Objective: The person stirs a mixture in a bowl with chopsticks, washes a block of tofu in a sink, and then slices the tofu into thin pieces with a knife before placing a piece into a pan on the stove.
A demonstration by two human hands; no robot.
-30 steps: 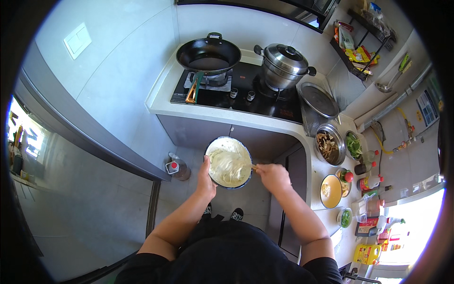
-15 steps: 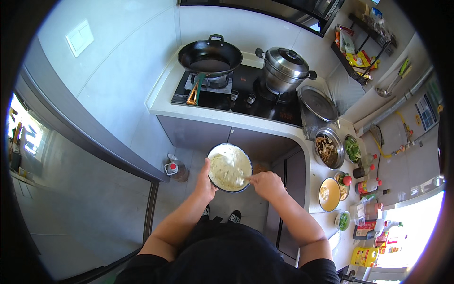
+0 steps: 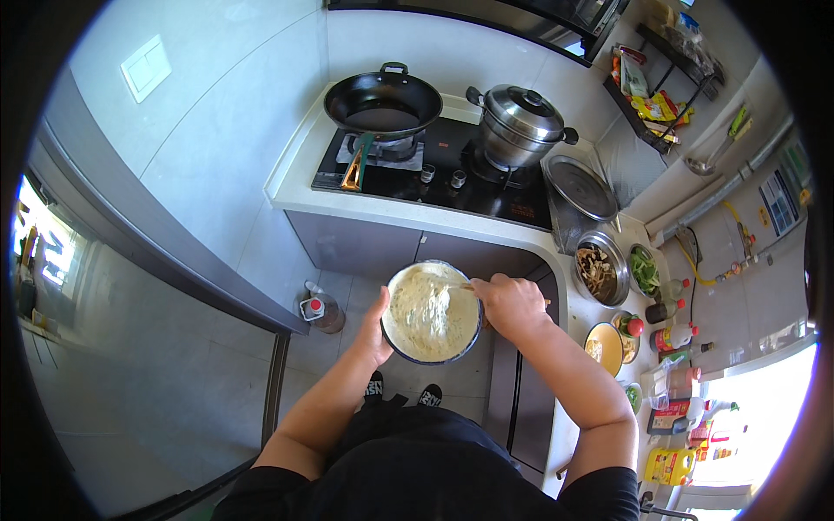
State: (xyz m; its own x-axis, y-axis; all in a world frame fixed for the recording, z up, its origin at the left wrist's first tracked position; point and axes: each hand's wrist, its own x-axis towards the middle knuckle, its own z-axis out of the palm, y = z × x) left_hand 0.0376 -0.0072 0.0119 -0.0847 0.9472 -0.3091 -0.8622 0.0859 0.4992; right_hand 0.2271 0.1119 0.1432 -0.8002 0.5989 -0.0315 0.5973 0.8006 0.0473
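Dark-rimmed bowl (image 3: pixel 466 346) is held in the air in front of the torso, below the counter edge, mouth facing up. Left hand (image 3: pixel 373 328) clamps its left side, thumb at the rim, fingers mostly hidden underneath. Right hand (image 3: pixel 512 304) is closed on a thin utensil (image 3: pixel 459 286) at the right rim; can't tell if one stick or a pair. Handling guess: bowl rigid, moderately heavy loaded, slick if smeared; take it by rim plus underside. Pale paste (image 3: pixel 426 319) looks thick, soft, sticky; utensil light, best gripped at its dry end. Counts: one wok (image 3: pixel 382 108), one lidded pot (image 3: pixel 523 130), two stove knobs (image 3: pixel 426 173), one metal bowl (image 3: pixel 618 282) with brown strips, one yellow bowl (image 3: pixel 614 349) partly behind the right arm, one red-capped jug (image 3: pixel 328 319) on the floor.
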